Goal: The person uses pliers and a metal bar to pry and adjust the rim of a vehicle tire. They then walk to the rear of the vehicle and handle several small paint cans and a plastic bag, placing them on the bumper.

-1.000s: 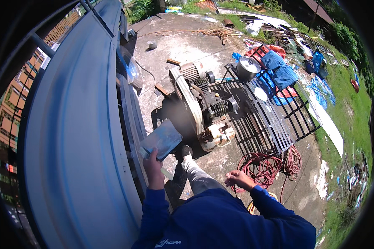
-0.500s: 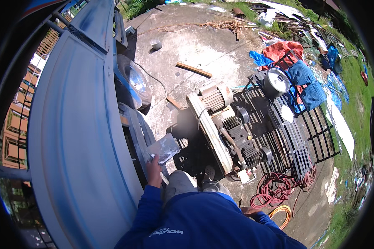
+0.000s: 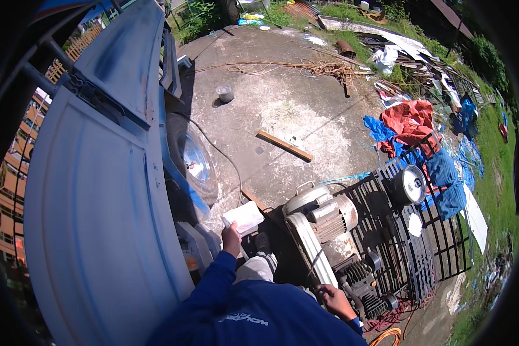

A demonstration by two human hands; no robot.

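Note:
My left hand (image 3: 232, 236) grips a flat, pale rectangular plate (image 3: 243, 216) by its near edge, beside the grey-blue metal side panel (image 3: 83, 219) of a vehicle. My right hand (image 3: 333, 298) is low beside an air compressor (image 3: 328, 219) with a motor, belt guard and finned cylinders. Its fingers are curled; what they hold, if anything, I cannot make out. My shoe (image 3: 262, 243) shows under the plate.
A wheel (image 3: 191, 164), wooden plank (image 3: 284, 145) and small pail (image 3: 224, 94) lie ahead. At right are black metal grates (image 3: 444, 242), a lidded pot (image 3: 409, 184), red tarp (image 3: 406, 121), blue cloths (image 3: 444, 179) and coiled orange hose (image 3: 386, 337). Scrap lines the grass.
I have stepped forward along the vehicle; the compressor now sits lower in view. The plate is still in my left hand. My right hand came back into clearer view beside the compressor.

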